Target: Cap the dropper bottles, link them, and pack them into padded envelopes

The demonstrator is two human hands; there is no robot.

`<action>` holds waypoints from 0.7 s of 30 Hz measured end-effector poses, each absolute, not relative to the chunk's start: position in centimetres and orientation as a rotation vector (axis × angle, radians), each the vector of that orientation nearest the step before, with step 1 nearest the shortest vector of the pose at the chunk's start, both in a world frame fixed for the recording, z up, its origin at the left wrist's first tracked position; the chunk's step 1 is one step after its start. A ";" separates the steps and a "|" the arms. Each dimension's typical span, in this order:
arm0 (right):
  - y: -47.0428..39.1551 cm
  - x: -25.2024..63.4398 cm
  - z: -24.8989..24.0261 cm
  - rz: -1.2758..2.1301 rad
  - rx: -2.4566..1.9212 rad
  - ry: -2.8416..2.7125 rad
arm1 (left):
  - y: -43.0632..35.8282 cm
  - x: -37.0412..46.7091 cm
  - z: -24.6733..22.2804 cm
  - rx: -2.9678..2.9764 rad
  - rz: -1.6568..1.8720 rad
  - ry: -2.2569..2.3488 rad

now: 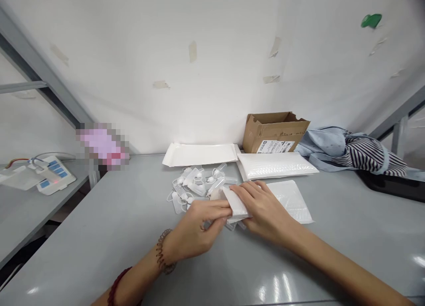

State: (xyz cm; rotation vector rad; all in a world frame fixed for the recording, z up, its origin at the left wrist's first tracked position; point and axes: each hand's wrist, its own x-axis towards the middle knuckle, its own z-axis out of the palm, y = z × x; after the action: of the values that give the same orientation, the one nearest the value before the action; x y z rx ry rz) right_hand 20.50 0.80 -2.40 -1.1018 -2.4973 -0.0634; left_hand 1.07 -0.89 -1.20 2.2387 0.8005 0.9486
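A white padded envelope [290,200] lies across the grey table, its left end raised between both hands. My right hand [262,208] is closed around that end, fingers over the top. My left hand [202,224] is at the envelope's left edge, its fingertips against or just inside the opening; whether they hold anything is hidden. Behind and left of the hands lies a loose pile of small clear plastic pieces with white loops [189,184]. Part of the pile is covered by the hands and envelope.
More white envelopes lie flat behind the pile [202,154] and to its right [279,164]. An open cardboard box [275,133] stands against the wall. Striped and blue cloth [368,153] rests on a black item [392,185] at right. A white device [55,175] sits at far left.
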 end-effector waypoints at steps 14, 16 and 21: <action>1.8 21.6 -1.9 -0.120 -1.278 -2.469 | 4.7 -4.5 -3.6 2.270 1.025 1.870; 1.7 21.6 -2.0 -0.116 -1.277 -2.474 | 4.9 -4.4 -4.2 2.261 1.010 1.855; 1.7 21.5 -2.0 -0.123 -1.272 -2.467 | 4.5 -3.8 -3.4 2.211 1.087 1.837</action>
State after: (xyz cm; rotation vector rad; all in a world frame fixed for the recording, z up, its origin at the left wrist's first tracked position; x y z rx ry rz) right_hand 21.54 1.71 -1.99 -1.2721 -2.4673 -0.1230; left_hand -3.79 4.52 -3.37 2.2115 1.8366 1.0871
